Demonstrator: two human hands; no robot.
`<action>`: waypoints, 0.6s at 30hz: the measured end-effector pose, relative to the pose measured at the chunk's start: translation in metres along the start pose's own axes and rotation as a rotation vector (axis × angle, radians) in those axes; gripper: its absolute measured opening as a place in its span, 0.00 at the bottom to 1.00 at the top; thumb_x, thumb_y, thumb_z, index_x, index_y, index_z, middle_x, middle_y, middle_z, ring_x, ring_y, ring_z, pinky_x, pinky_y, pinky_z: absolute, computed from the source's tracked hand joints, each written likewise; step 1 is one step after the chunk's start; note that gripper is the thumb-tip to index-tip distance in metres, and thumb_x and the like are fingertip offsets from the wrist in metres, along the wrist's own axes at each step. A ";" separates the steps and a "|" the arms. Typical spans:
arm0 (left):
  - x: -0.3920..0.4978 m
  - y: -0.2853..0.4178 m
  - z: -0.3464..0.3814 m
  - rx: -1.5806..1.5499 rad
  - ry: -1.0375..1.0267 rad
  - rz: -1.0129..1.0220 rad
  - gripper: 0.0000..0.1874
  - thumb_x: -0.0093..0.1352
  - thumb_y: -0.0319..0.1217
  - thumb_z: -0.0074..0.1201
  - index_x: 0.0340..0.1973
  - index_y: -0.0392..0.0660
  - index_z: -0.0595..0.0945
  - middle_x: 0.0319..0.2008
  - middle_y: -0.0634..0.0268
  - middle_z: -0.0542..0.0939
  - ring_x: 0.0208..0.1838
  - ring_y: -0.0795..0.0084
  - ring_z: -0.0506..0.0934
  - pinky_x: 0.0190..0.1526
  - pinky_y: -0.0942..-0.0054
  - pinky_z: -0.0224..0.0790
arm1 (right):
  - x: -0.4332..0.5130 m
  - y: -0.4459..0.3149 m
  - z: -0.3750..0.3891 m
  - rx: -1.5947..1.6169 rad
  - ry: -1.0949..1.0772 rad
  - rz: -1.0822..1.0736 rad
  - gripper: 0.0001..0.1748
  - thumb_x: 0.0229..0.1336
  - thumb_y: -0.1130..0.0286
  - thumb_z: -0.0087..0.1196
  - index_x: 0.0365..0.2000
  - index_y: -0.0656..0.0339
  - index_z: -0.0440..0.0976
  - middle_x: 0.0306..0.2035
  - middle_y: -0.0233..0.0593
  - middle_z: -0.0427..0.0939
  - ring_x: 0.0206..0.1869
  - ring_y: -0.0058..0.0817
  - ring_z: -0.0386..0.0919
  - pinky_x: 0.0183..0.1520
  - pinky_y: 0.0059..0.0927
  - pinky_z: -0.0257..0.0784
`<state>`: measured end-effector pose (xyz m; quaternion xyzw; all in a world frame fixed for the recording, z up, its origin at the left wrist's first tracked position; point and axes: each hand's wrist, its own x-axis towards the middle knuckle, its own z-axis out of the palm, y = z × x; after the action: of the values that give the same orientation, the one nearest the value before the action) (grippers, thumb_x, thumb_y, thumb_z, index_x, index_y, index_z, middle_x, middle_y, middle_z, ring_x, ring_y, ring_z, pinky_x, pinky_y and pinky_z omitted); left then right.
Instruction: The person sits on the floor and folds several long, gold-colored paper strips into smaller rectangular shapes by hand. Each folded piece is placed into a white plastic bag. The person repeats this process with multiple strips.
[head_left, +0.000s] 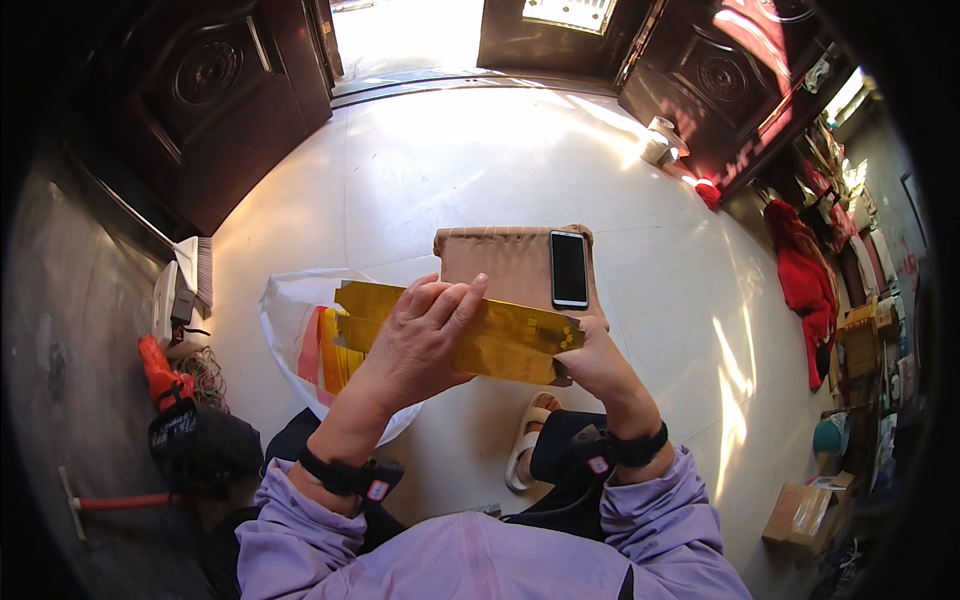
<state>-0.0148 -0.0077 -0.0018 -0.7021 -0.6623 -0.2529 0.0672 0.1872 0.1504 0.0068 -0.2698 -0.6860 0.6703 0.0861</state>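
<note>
A long, flattish gold cardboard box with flaps at its ends is held in front of me, tilted down to the right. My left hand lies across its left half, fingers over the top face. My right hand grips its right end; some of those fingers are hidden behind the card. Below the box's left end, a white plastic bag on the floor holds more gold and red pieces. Beyond my hands stands a cloth-covered stool, with a smartphone on its right side, screen dark.
A black bag, an orange plastic bag and a broom are at the left. Dark carved doors stand at the far side. At right are a cardboard box and red clothing. My sandalled foot is below.
</note>
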 end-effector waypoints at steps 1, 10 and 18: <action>0.001 0.001 0.001 0.007 0.009 0.002 0.53 0.51 0.39 0.75 0.70 0.42 0.65 0.56 0.59 0.71 0.62 0.57 0.67 0.72 0.56 0.57 | 0.001 0.000 -0.001 -0.004 0.014 -0.033 0.15 0.57 0.82 0.60 0.46 0.68 0.81 0.39 0.31 0.84 0.38 0.17 0.80 0.42 0.21 0.77; 0.005 0.012 0.004 0.003 0.014 -0.046 0.48 0.50 0.40 0.76 0.65 0.43 0.70 0.55 0.60 0.73 0.58 0.58 0.70 0.65 0.60 0.64 | 0.005 -0.003 -0.015 -0.068 0.107 0.109 0.16 0.54 0.86 0.54 0.45 0.70 0.81 0.36 0.34 0.83 0.35 0.20 0.81 0.35 0.22 0.78; 0.005 0.005 0.000 0.067 0.050 0.008 0.49 0.51 0.41 0.76 0.66 0.44 0.69 0.60 0.60 0.71 0.63 0.58 0.69 0.69 0.58 0.59 | 0.003 -0.003 -0.015 0.080 -0.010 0.062 0.14 0.58 0.81 0.58 0.46 0.69 0.79 0.37 0.33 0.82 0.30 0.17 0.80 0.29 0.19 0.75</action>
<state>-0.0099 -0.0037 0.0016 -0.6954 -0.6658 -0.2479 0.1083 0.1911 0.1650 0.0100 -0.2838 -0.6505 0.7007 0.0726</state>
